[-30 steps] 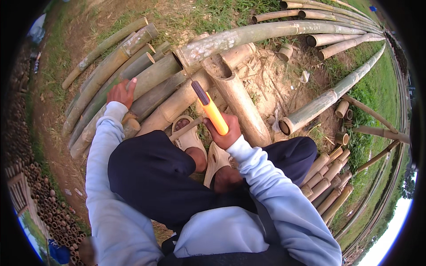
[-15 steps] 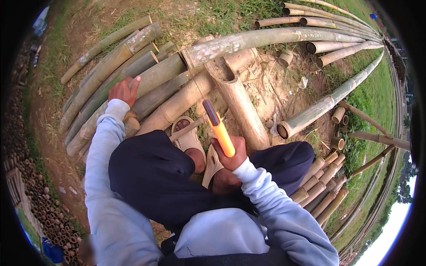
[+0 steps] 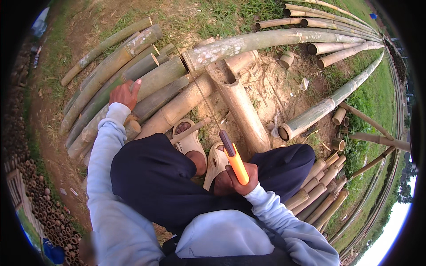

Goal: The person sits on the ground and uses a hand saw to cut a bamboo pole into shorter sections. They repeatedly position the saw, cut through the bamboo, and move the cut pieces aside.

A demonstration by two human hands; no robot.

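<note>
My right hand (image 3: 245,179) is closed round the orange handle of a handsaw (image 3: 237,164). The saw's thin blade slants up and left into a cut across a long, pale-blotched bamboo pole (image 3: 248,43). Left of the cut, the greenish bamboo section (image 3: 164,76) appears in line with the pole; whether they are still joined I cannot tell. My left hand (image 3: 125,94) grips this section from above, thumb stretched along it. Beneath, a thick bamboo log (image 3: 177,106) lies crosswise, and a notched bamboo piece (image 3: 244,113) leans over it.
Several cut bamboo lengths (image 3: 106,51) lie at left. More long poles (image 3: 328,20) fan out at the far right, and a single pole (image 3: 328,104) lies nearer. A stack of short bamboo pieces (image 3: 317,190) sits beside my right knee. Sawdust (image 3: 266,95) covers the ground ahead.
My right hand has drawn the saw back, down and to the right, and more of its blade shows below the pole. My left hand stays on the bamboo, almost unmoved.
</note>
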